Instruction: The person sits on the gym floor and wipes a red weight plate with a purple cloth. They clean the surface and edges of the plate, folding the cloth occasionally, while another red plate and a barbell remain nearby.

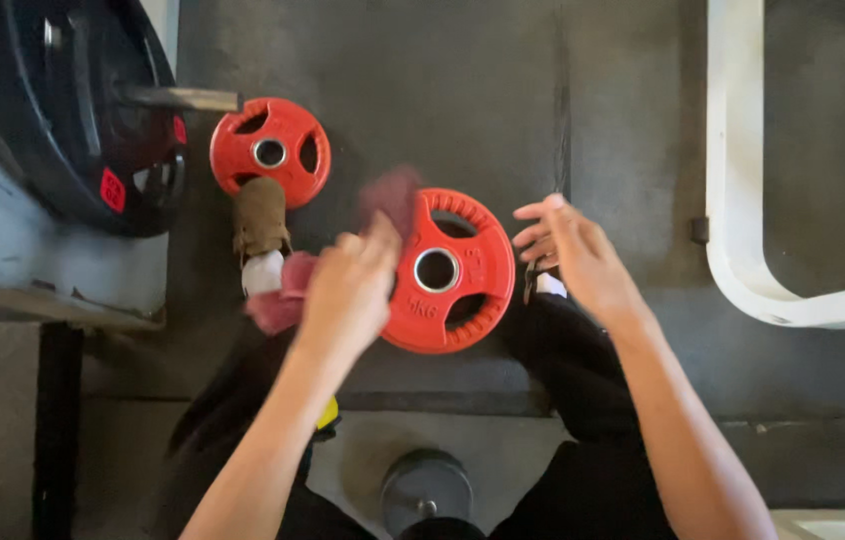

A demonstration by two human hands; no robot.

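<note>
1. The left hand (348, 290) was curled around a pinkish-red cloth (388, 195), its fingers together on the fabric, and pressed it against the rim of a red weight plate (463, 310) at about the plate's ten o'clock.
2. More of the same cloth bunched out below the hand, toward eight o'clock from the plate.
3. The red weight plate lay flat on the dark rubber floor (423, 90) near the middle of the view, with a metal-ringed centre hole and three grip slots around it.
4. The right hand (578, 255) hovered at the plate's three o'clock, fingers spread apart and slightly bent, holding nothing; whether the fingertips touched the rim could not be told.
5. A smaller red plate (271, 150) lay flat at ten o'clock from the larger one, well apart from it.
6. A brown shoe (261, 215) pointed up at the smaller plate's six o'clock, just touching its edge.
7. A large black plate (73, 110) on a bar end (183, 98) stood at the far ten o'clock corner.
8. A white frame (743, 200) curved through the two o'clock side of the view.
9. A round dark weight (426, 485) sat at six o'clock, between the person's dark-trousered legs.
</note>
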